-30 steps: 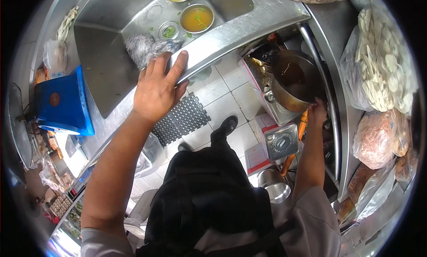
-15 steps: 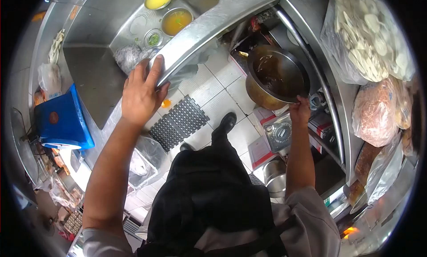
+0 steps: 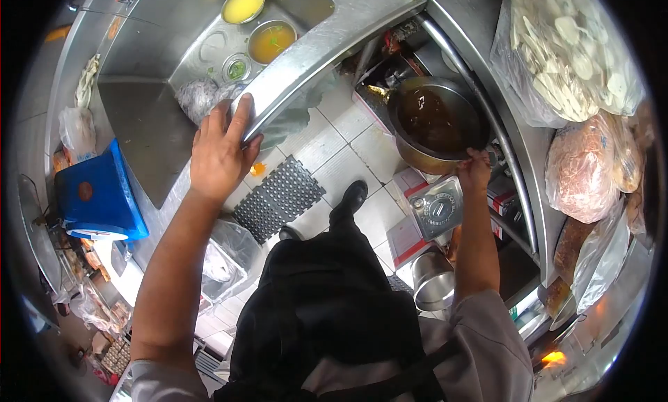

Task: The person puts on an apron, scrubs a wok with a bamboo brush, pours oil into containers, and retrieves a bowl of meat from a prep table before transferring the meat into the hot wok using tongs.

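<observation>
Scale (image 3: 97, 193): blue, at the far left beside the sink, touched by neither hand.
Sink (image 3: 136, 141): steel, its front edge running between the left hand and the floor; a bagged bundle (image 3: 195, 101) sits inside, just ahead of the left fingers.
Left hand (image 3: 221, 157): palm down on that front edge, fingers stretched forward and slightly spread, thumb set apart towards the floor side; they grip no loose object.
Bowls: one with yellow contents (image 3: 243, 5) and one with amber liquid (image 3: 273, 42), both in the sink beyond the left fingertips, untouched.
Floor (image 3: 362, 141): white tiles filling the gap between the left hand and the pot.
Pot (image 3: 409, 158): at the right, low beside the counter; wide and round, so no clear long axis, its mouth facing up and dark brown contents inside. What bears its base is hidden.
Right hand (image 3: 474, 169): fingers curled closed on the near right part of the pot's rim; the exact thumb placement is hard to make out.
Key relation: from the right fingers the pot's middle lies forward and to the left; the right hand is the nearer, in contact, while the left is well apart.
Tin (image 3: 440, 208): square-topped, below and just left of the right wrist.
Clear bag (image 3: 581, 176): pinkish contents, on the counter farthest right.
</observation>
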Available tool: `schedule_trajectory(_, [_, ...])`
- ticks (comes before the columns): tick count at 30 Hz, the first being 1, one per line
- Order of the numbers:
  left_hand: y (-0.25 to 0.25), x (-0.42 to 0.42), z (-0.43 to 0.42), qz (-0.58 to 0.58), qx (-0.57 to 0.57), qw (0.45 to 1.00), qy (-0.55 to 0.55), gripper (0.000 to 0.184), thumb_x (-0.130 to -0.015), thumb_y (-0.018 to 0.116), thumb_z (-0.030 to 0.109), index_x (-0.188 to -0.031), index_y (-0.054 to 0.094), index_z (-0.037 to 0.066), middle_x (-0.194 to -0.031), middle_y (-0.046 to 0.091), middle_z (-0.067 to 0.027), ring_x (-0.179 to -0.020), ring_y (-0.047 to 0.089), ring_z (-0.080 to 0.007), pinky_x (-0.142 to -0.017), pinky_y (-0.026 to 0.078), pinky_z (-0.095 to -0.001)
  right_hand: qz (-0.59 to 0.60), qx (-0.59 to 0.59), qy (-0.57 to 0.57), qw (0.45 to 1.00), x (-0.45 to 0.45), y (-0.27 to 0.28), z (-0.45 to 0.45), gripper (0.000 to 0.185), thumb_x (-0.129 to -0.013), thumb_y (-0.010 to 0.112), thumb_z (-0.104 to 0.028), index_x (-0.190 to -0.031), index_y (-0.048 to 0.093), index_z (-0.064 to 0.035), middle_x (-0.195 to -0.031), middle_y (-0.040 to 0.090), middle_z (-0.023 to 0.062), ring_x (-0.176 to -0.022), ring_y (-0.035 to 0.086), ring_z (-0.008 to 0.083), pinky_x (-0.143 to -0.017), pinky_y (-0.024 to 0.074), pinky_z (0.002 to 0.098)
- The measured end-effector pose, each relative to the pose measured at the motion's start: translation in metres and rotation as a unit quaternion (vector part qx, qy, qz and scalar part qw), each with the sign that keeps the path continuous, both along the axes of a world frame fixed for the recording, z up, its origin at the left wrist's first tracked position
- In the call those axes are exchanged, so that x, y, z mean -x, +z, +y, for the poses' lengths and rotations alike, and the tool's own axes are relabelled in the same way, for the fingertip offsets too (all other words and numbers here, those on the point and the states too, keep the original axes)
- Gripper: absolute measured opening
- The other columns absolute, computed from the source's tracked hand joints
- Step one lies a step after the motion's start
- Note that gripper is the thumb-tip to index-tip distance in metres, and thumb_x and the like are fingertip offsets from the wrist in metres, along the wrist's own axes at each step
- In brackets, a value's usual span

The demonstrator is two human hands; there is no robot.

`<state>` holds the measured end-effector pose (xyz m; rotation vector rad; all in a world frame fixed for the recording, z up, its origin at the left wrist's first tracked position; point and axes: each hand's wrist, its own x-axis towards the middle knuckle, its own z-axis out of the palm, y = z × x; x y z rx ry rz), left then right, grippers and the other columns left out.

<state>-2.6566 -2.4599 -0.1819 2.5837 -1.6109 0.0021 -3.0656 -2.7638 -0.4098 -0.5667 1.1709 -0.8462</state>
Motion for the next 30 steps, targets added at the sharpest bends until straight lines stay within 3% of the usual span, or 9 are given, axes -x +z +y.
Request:
schedule_trajectory(9, [0.001, -0.001, 0.0, 0.002, -0.01, 1.0, -0.002, 0.068, -0.078, 0.07, 0.023, -0.14, 0.041, 0.018, -0.124, 0.049, -0.0184, -0.106, 0.054, -0.0348, -0.087, 0.046, -0.0446, 0.089, 0.057, 0.029, 0.994, -0.039, 0.015, -0.039, 0.029, -0.078, 0.063, 0.004, -0.069, 0.045, -0.017, -0.058, 0.048, -0.0018, -0.044, 0.045, 0.0086, -0.039, 0.0391, 0.0224])
schedule_trajectory(15, [0.004, -0.001, -0.001, 0.017, 0.004, 1.0, 0.001, 0.066, -0.078, 0.07, 0.023, -0.138, 0.043, 0.019, -0.124, 0.049, -0.0175, -0.105, 0.054, -0.0344, -0.086, 0.046, -0.0443, 0.267, 0.145, 0.096, 0.948, -0.068, -0.019, -0.066, 0.015, -0.079, 0.064, -0.008, -0.075, 0.051, -0.0132, -0.061, 0.046, 0.0006, -0.048, 0.049, 0.0109, -0.042, 0.0415, 0.0285])
schedule_trajectory(17, [0.004, -0.002, -0.001, 0.022, -0.002, 1.0, 0.006, 0.065, -0.079, 0.07, 0.023, -0.138, 0.044, 0.019, -0.124, 0.049, -0.0172, -0.105, 0.054, -0.0343, -0.086, 0.046, -0.0442, 0.46, 0.34, 0.174, 0.802, -0.057, -0.066, -0.091, 0.01, -0.08, 0.064, -0.016, -0.084, 0.056, -0.0115, -0.07, 0.056, 0.0031, -0.055, 0.056, 0.0137, -0.048, 0.0457, 0.0322])
schedule_trajectory(18, [0.004, -0.002, -0.001, 0.027, -0.005, 1.0, 0.006, 0.064, -0.079, 0.07, 0.023, -0.138, 0.044, 0.019, -0.124, 0.05, -0.017, -0.105, 0.054, -0.0343, -0.086, 0.046, -0.0441, 0.46, 0.34, 0.178, 0.801, -0.062, -0.068, -0.095, 0.01, -0.08, 0.064, -0.016, -0.084, 0.056, -0.0115, -0.07, 0.056, 0.0031, -0.055, 0.056, 0.0137, -0.048, 0.0457, 0.0322])
schedule_trajectory(19, [0.003, -0.002, -0.001, 0.029, -0.006, 1.0, 0.009, 0.064, -0.079, 0.07, 0.023, -0.138, 0.044, 0.019, -0.124, 0.05, -0.017, -0.105, 0.054, -0.0343, -0.086, 0.046, -0.0441, 0.622, 0.462, 0.237, 0.587, -0.065, -0.07, -0.1, 0.012, -0.082, 0.062, -0.02, -0.087, 0.058, -0.0102, -0.078, 0.06, 0.0065, -0.06, 0.06, 0.017, -0.052, 0.0478, 0.0334])
schedule_trajectory(20, [0.003, -0.001, -0.001, 0.03, -0.007, 0.999, 0.009, 0.064, -0.079, 0.07, 0.023, -0.138, 0.044, 0.019, -0.124, 0.049, -0.0168, -0.105, 0.054, -0.0343, -0.087, 0.045, -0.0443, 0.726, 0.543, 0.275, 0.319, -0.069, -0.073, -0.104, 0.016, -0.084, 0.06, -0.024, -0.089, 0.06, -0.0089, -0.086, 0.065, 0.01, -0.065, 0.063, 0.0204, -0.055, 0.05, 0.0346])
schedule_trajectory(24, [0.002, -0.002, 0.0, 0.03, -0.017, 0.999, 0.013, 0.065, -0.08, 0.069, 0.024, -0.138, 0.043, 0.02, -0.125, 0.049, -0.0164, -0.106, 0.054, -0.0339, -0.089, 0.045, -0.0451, 0.749, 0.498, 0.318, 0.299, -0.091, -0.092, -0.132, 0.03, -0.087, 0.055, -0.032, -0.096, 0.062, -0.004, -0.103, 0.065, 0.018, -0.077, 0.067, 0.0326, -0.062, 0.0533, 0.041])
schedule_trajectory(26, [0.003, -0.003, 0.0, 0.032, -0.018, 0.999, 0.014, 0.065, -0.08, 0.069, 0.024, -0.139, 0.042, 0.02, -0.125, 0.049, -0.0163, -0.107, 0.053, -0.0338, -0.09, 0.045, -0.0455, 0.714, 0.42, 0.339, 0.445, -0.109, -0.081, -0.136, 0.044, -0.087, 0.051, -0.041, -0.12, 0.059, -0.0138, -0.119, 0.059, 0.0233, -0.105, 0.06, 0.0414, -0.086, 0.0496, 0.0495])
schedule_trajectory(30, [0.003, -0.004, 0.001, 0.039, -0.017, 0.999, 0.012, 0.065, -0.08, 0.069, 0.025, -0.139, 0.042, 0.02, -0.125, 0.049, -0.016, -0.106, 0.053, -0.0328, -0.09, 0.044, -0.0458, 0.696, 0.343, 0.343, 0.529, -0.168, 0.006, -0.096, 0.045, -0.087, 0.048, -0.038, -0.125, 0.056, -0.0149, -0.12, 0.06, 0.0195, -0.106, 0.059, 0.0414, -0.089, 0.0484, 0.0504])
